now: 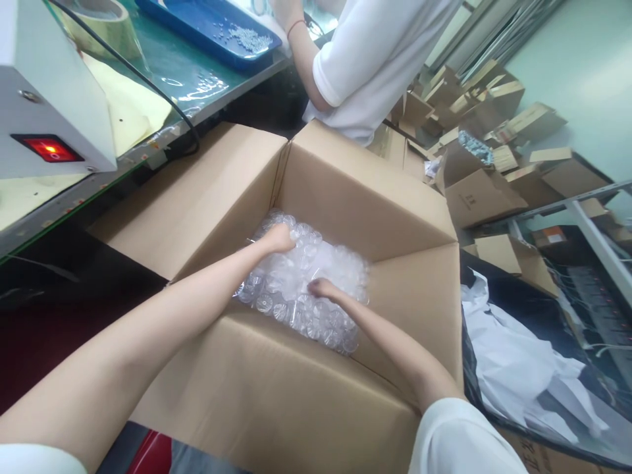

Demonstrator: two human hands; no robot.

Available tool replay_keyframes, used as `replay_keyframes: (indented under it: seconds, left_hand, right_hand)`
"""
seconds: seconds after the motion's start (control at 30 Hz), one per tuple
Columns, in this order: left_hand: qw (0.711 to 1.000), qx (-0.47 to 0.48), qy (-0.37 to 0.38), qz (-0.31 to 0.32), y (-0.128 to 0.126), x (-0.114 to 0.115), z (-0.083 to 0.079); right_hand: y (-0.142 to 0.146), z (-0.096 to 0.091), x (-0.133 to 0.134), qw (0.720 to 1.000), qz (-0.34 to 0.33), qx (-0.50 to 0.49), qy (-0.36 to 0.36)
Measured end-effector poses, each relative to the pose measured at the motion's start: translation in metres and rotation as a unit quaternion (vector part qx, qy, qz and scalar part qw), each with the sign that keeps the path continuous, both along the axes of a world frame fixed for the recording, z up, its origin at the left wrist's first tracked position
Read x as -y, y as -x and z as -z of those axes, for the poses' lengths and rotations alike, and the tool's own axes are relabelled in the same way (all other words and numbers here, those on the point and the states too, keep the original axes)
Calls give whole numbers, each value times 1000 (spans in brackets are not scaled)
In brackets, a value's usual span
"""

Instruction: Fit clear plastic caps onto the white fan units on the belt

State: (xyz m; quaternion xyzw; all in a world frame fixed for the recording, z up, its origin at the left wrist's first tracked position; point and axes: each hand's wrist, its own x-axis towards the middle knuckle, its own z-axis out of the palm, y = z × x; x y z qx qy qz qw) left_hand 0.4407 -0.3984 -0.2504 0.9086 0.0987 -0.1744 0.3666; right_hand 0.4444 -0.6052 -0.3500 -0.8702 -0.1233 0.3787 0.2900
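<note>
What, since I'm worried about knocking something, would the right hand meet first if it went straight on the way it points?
Most likely the clear plastic pieces in the cardboard box; they lie just ahead of the right hand, which may already touch them. Blur and unclear depth leave that unsure.

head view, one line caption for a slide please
Left hand and right hand reach into an open box holding clear plastic pieces.

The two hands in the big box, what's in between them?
In the head view, see-through plastic lies between the left hand and the right hand, inside the cardboard box.
</note>
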Motion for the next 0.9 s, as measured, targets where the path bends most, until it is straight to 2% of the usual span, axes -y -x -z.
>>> replay_keyframes:
  seconds: [0.1,0.2,0.3,0.43,0.53,0.6,0.73,0.83,0.9]
  left_hand:
    - [999,-21,-28,37,0,-2,1]
    - [996,-35,-34,73,2,1,2]
    - [991,-51,-24,118,7,6,3]
    - [977,-85,6,193,14,14,4]
    - [975,-87,7,207,16,16,2]
    - [980,-75,-20,181,14,14,-1]
    - [986,-77,-86,124,10,7,-5]
    - [984,-86,-97,122,8,4,-4]
    - [982,-92,-90,135,8,5,-3]
  right_hand:
    - [16,20,5,998,-15,-4,54]
    - [18,25,7,998,-27,6,64]
    - [9,15,3,999,-42,16,24]
    - [-8,-5,-11,995,-50,22,-81]
    - [-19,-14,-14,992,-31,20,-124]
    - [-22,-13,-7,994,-16,19,-104]
    - [-11,2,19,1000,-24,8,16]
    - [1,14,34,995,-51,-7,91]
    - [5,18,40,991,-63,-11,114]
